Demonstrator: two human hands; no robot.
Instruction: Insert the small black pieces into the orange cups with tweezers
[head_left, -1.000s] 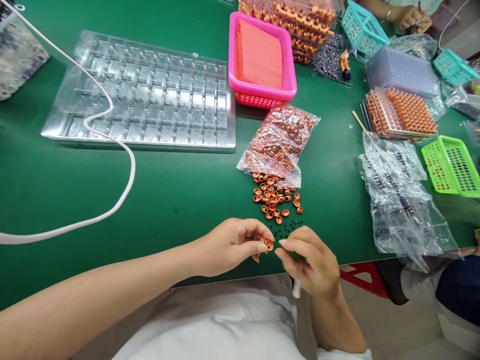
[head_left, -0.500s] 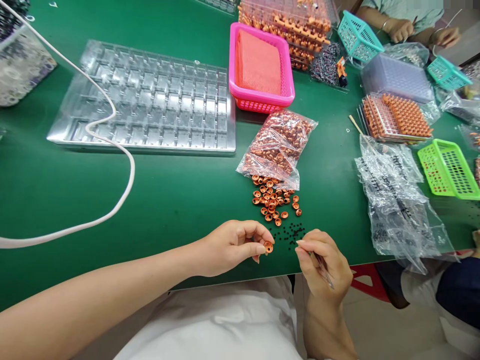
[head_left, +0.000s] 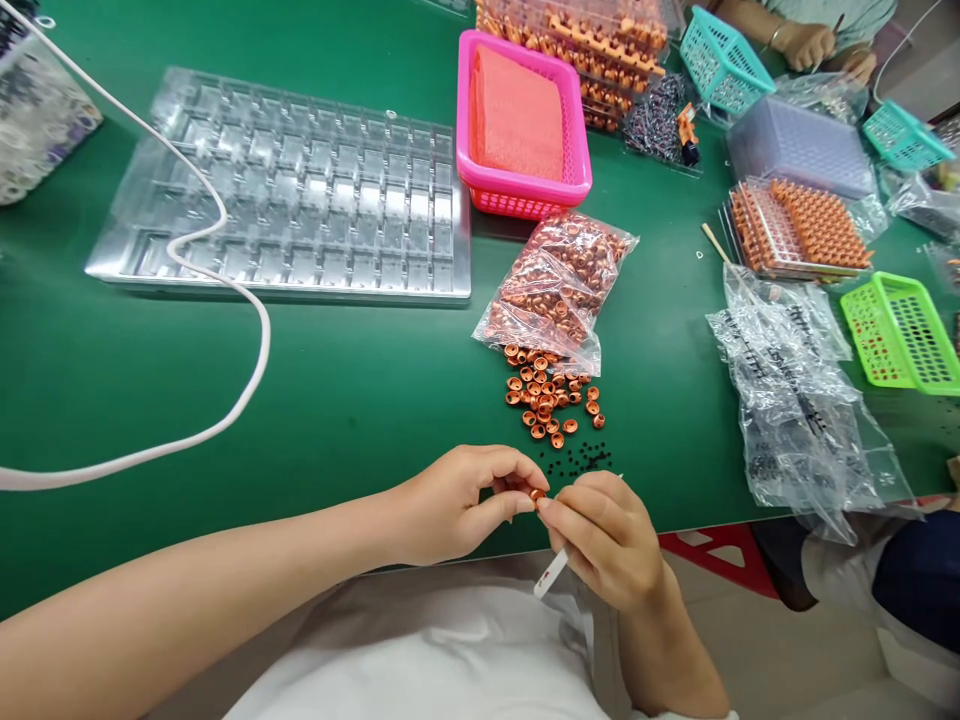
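Observation:
My left hand (head_left: 465,505) pinches a small copper-coloured cup (head_left: 538,494) between thumb and fingertips, near the table's front edge. My right hand (head_left: 611,530) has come up against it, its thumb and finger touching the cup. Tweezers (head_left: 553,573) lie across the right hand; their flat pale end sticks out below, and the fingers hide most of the rest. Just beyond the hands are scattered tiny black pieces (head_left: 581,458). Behind those lies a loose pile of copper-coloured cups (head_left: 546,398), at the mouth of a clear bag (head_left: 559,280) full of them.
A clear compartment tray (head_left: 300,200) and a white cable (head_left: 251,300) lie to the left. A pink basket (head_left: 466,150) with orange cloth stands behind the bag. Plastic bags (head_left: 787,390), a green basket (head_left: 900,330) and trays of orange parts (head_left: 821,230) lie right. Another person's hand (head_left: 806,45) shows far right.
My right hand has moved left to meet the cup in my left hand, and the tweezers in it have turned, their pale end now pointing down-left. The left hand stays nearly in place.

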